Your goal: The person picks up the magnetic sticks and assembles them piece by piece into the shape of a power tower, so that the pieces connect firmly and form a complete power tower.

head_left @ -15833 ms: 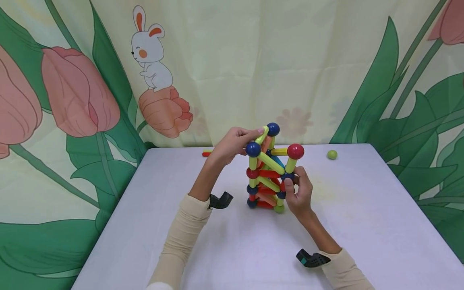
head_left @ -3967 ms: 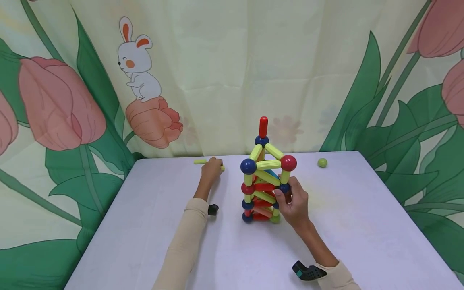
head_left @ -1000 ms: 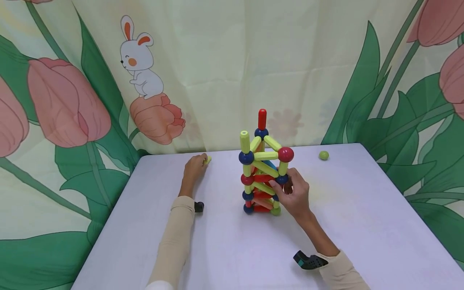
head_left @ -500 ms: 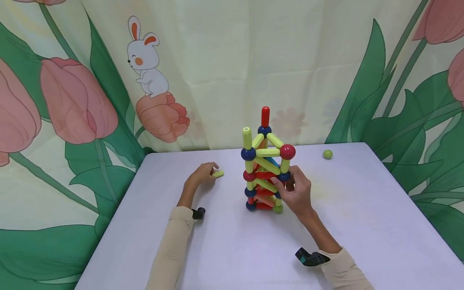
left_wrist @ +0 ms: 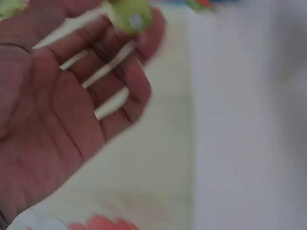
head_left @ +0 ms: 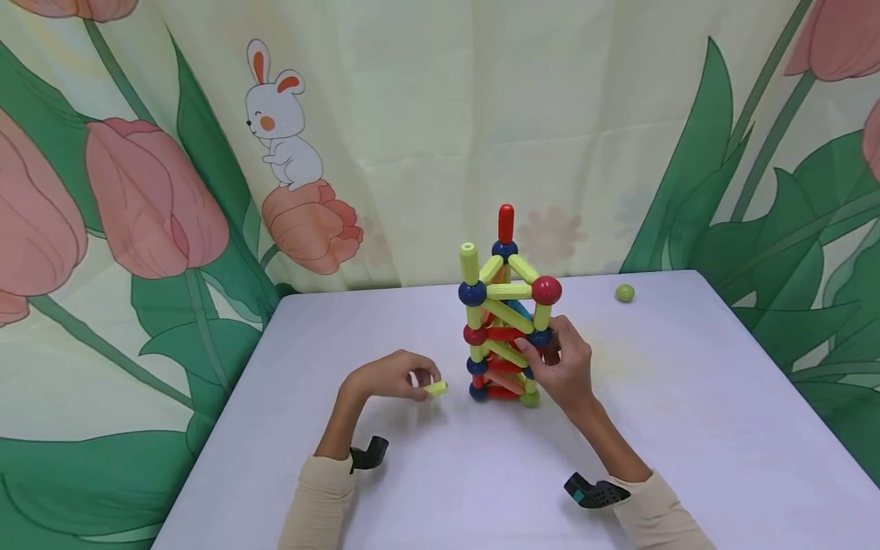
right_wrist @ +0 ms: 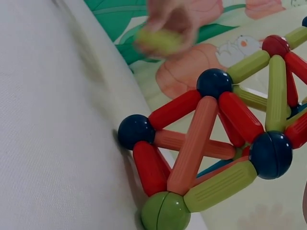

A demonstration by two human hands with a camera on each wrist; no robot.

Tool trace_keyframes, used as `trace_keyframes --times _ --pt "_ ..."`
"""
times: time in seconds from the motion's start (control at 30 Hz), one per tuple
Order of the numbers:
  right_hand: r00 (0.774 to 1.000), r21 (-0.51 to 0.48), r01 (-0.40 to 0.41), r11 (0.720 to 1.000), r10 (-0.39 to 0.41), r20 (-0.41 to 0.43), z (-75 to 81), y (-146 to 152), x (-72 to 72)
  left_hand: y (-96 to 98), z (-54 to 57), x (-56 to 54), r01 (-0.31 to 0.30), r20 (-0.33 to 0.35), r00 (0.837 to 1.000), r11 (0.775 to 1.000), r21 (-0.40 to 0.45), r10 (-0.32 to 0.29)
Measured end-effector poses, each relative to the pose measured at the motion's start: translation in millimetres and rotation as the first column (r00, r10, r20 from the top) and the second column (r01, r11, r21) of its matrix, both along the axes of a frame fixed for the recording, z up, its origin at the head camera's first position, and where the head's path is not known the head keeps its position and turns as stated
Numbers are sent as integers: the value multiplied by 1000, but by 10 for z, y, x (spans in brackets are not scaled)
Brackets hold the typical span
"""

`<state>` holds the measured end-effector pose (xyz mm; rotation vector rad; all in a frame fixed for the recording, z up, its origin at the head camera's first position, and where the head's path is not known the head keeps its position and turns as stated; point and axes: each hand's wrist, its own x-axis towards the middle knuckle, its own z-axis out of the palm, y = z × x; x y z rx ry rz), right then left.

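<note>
A tower of magnetic building sticks and balls (head_left: 507,334) stands upright on the table, with a red stick (head_left: 506,223) and a yellow-green stick (head_left: 469,263) pointing up from its top. My right hand (head_left: 565,363) grips the tower's right side near a dark blue ball (head_left: 540,338). To the left of the tower, my left hand (head_left: 393,376) pinches a loose yellow-green stick (head_left: 436,388) above the table, apart from the structure. That stick's end (left_wrist: 135,20) appears blurred in the left wrist view. Seen close in the right wrist view are the tower's lower balls, one green (right_wrist: 165,213).
A single green ball (head_left: 625,293) lies at the back right of the white table (head_left: 660,428). Behind the far edge hangs a printed curtain (head_left: 426,153) with tulips and a rabbit. Each wrist wears a black camera (head_left: 595,491).
The red and yellow-green sticks now stand on top of the tower. My left hand has picked the other yellow-green stick off the back left and brought it nearer. My right hand keeps its grip.
</note>
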<state>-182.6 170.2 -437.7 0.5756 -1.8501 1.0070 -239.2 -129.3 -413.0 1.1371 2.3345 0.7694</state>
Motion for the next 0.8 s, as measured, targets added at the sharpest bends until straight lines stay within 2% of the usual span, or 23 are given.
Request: trace_keyframes --times 0.03,0.1,0.17,0.27,0.33,0.43,0.5,0.6,0.7,0.8 --pt "1000 1 1 1000 -1 0 1 2 1 65 108 78 35 14 999 997 66 -36" --pt "1000 2 2 1000 -2 1 0 7 -1 217 360 247 82 -12 997 978 192 -82" --pt "1000 3 8 1000 -8 3 -7 10 -6 394 615 428 89 -74 995 943 321 -69" --pt "1000 -1 8 1000 -8 1 -26 7 -20 673 934 674 38 -153 987 864 503 45" --pt "1000 0 8 1000 -8 -5 -35 10 -24 871 1088 788 -7 -175 974 796 606 142" --pt "1000 -6 5 1000 -5 -11 -42 23 -22 1149 1251 858 -74 -186 940 705 705 285" --pt "1000 -7 0 1000 0 -8 -41 25 -19 1297 1321 858 -119 -174 918 666 736 356" --pt "1000 -11 -7 1000 7 3 -37 22 -11 1456 1373 818 -185 -177 878 656 732 445" --pt "1000 -10 -10 1000 10 8 -37 20 -5 1550 1385 772 -245 -191 842 672 699 505" --pt "1000 -3 -10 1000 10 3 -37 22 -4 1592 1384 758 -291 -181 822 671 682 540"
